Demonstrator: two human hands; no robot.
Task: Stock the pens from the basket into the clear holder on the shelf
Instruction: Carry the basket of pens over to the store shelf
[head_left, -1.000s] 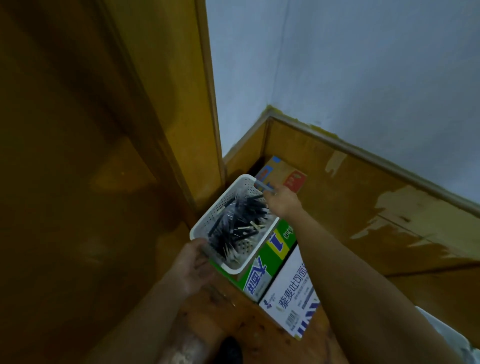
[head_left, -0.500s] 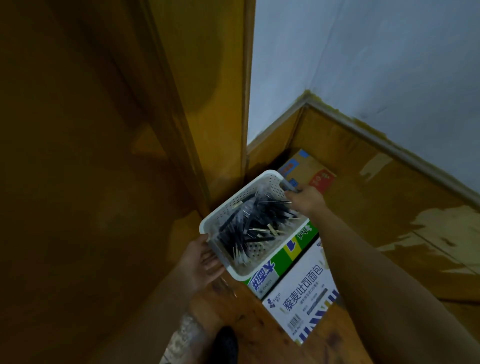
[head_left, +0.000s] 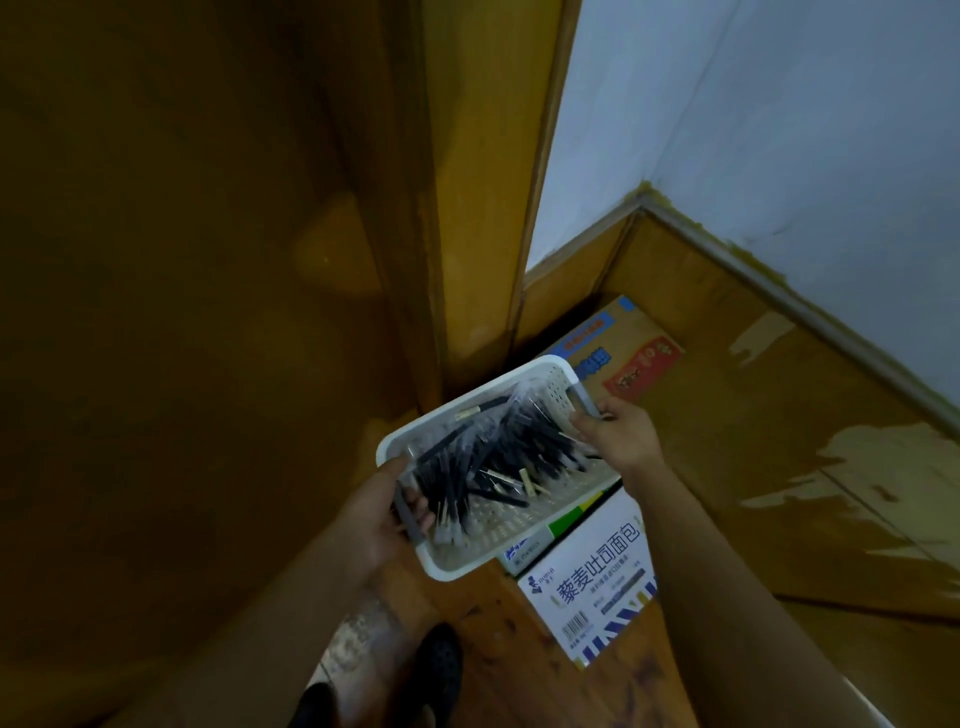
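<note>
Head view, looking down into a floor corner. At centre frame, a white basket (head_left: 452, 569) full of dark pens (head_left: 498, 457) is held level over printed boxes (head_left: 597, 577), probably so nothing spills. The left hand (head_left: 384, 514) grips the near grey handle and the right hand (head_left: 621, 434) grips the far one. A tall wooden panel (head_left: 488, 182) crowds the upper left. The clear holder is out of view.

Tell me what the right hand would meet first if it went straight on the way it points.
The right hand points up-left, gripping the grey handle of the white basket, so that basket's far corner comes first. Past the basket, likely the wooden upright; depth is unclear.
</note>
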